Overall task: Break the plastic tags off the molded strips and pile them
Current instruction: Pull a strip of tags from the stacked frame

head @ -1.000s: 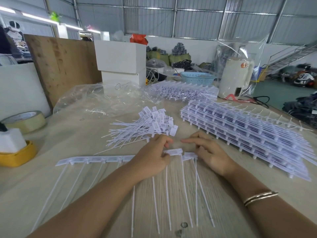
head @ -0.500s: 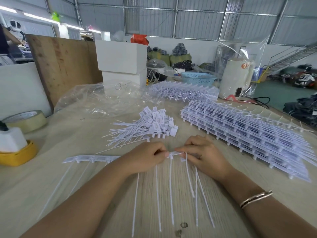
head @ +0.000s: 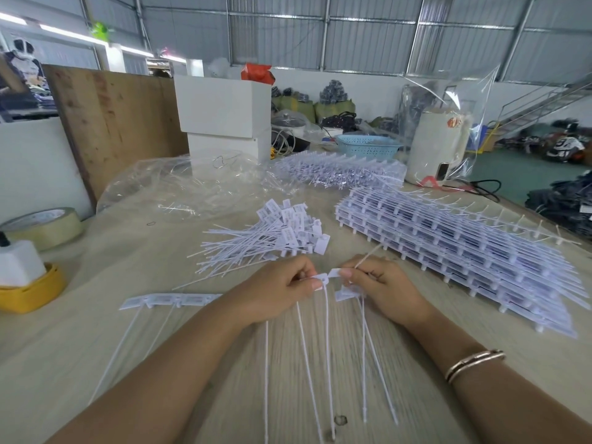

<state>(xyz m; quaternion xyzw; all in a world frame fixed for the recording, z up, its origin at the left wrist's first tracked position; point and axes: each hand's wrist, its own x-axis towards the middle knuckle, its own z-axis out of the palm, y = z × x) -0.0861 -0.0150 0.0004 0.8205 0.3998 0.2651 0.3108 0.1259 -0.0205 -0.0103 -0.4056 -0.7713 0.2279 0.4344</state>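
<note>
Tags (head: 323,279): 1 strip (head: 166,299), 2 hands (head: 330,283)

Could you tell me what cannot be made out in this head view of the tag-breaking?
- Print on the tags in the loose pile: too small to read.
- The joint where the tags part: covered by fingers of the left hand and right hand.
- The strip under the left hand: its right end is hidden by the forearm.
- Stacked strips: too dense to count.
</note>
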